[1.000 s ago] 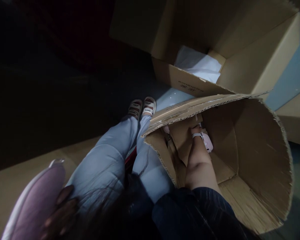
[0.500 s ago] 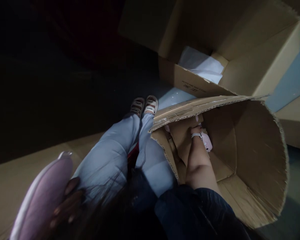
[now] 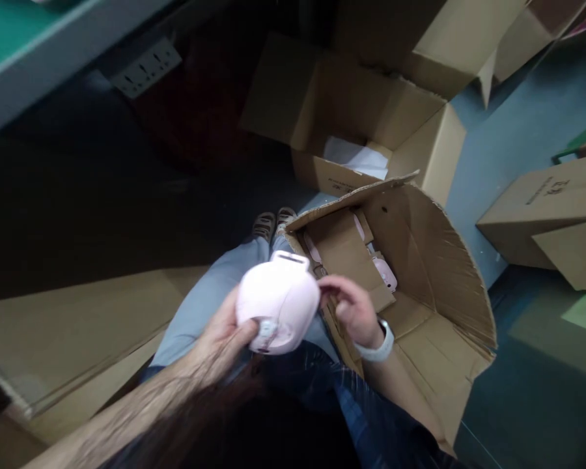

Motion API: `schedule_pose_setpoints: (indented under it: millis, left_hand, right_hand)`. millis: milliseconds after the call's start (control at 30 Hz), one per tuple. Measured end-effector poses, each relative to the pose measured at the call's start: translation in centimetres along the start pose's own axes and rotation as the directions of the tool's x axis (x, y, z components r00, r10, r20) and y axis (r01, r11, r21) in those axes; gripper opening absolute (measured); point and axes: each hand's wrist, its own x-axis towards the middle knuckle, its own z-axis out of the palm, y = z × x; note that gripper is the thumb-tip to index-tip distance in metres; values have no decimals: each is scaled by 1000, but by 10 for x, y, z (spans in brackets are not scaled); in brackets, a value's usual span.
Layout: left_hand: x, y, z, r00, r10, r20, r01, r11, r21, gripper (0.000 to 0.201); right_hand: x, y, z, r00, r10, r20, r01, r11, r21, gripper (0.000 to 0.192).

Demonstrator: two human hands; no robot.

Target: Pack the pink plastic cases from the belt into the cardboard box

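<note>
Gripping pink device [image 3: 277,303] — left hand [image 3: 224,326] fingers wrapped underneath; right hand [image 3: 351,307] fingers half-curled, touching its edge

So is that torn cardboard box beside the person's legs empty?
No. The torn cardboard box is open, and at least one pink item lies inside by a loose cardboard divider, apart from the pink device in hand.

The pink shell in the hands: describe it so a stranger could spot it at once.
Start at the big open cardboard box beside the person's knees. Just left of it, the left hand holds a rounded pale pink shell, with the right hand at its edge. Other pink pieces lie inside the box.
</note>
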Motion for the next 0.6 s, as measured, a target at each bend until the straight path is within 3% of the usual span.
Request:
schedule_pose_setpoints:
  millis: [33, 100, 167, 233, 333, 433, 500, 600]
  left_hand:
    - [0, 7, 13, 998, 23, 53, -23, 1000, 1, 73]
    - [1, 19, 34, 969, 122, 215, -130, 991, 20, 63]
    - [3, 20, 39, 923, 243, 297, -278, 958, 78, 53]
    - [3, 10, 23, 927, 310, 208, -355, 906, 232, 41]
    - [-6, -21, -29, 943, 327, -66, -225, 769, 598, 27]
    - [-23, -57, -76, 935, 247, -255, 48, 622, 781, 30]
    - [-33, -79, -89, 948, 126, -292, 168, 579, 798, 39]
    - [-36, -102, -84, 960, 11, -280, 212, 624, 752, 45]
  right_hand:
    - [-14, -9, 10, 998, 9, 65, -12, 999, 48, 69]
    - [-31, -13, 16, 995, 64, 71, -71, 993, 95, 85]
    - [-32, 1, 0, 993, 112, -26, -108, 986, 126, 86]
    - [-18, 29, -37, 979, 132, -154, -112, 985, 128, 90]
    - [22, 83, -105, 916, 193, -351, -203, 979, 10, 89]
    - [70, 140, -148, 872, 333, -360, -412, 895, -169, 72]
    - [100, 175, -153, 837, 434, -335, -522, 816, -248, 64]
    - [142, 215, -137, 808, 494, -321, -586, 729, -353, 54]
